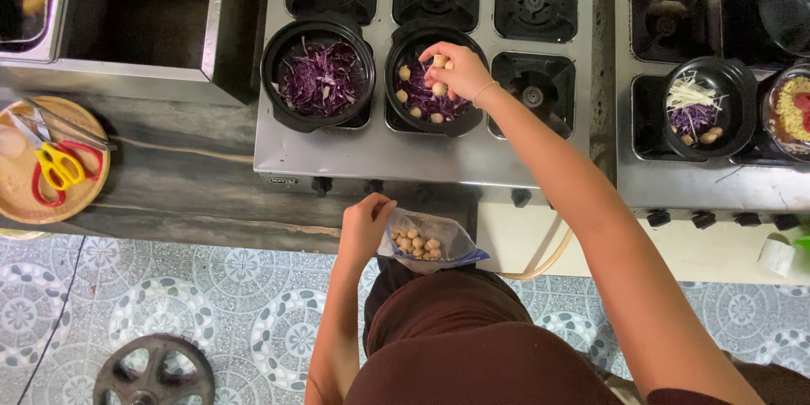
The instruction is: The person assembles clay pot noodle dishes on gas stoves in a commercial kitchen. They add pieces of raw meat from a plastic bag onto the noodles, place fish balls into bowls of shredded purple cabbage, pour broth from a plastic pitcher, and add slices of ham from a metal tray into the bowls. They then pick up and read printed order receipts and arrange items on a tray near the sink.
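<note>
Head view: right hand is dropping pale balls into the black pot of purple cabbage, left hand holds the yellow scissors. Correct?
Not quite. In the head view the left hand holds a clear plastic bag of pale balls, not the yellow scissors, which lie on the round wooden tray. The right hand is over the black pot with pale balls.

Patterned floor tiles [245,287] below steel stove counter [380,152]

stove [380,156]: brushed steel, dull sheen
pots [283,51]: black, matt, looks like glazed clay
bag [439,232]: thin clear plastic, crinkled and glossy
tray [17,194]: round pale wood, smooth
scissors [59,167]: yellow and red plastic handles, metal blades
worktop [186,186]: dark streaked stone, slightly worn
floor [236,304]: patterned tile, smooth
</note>
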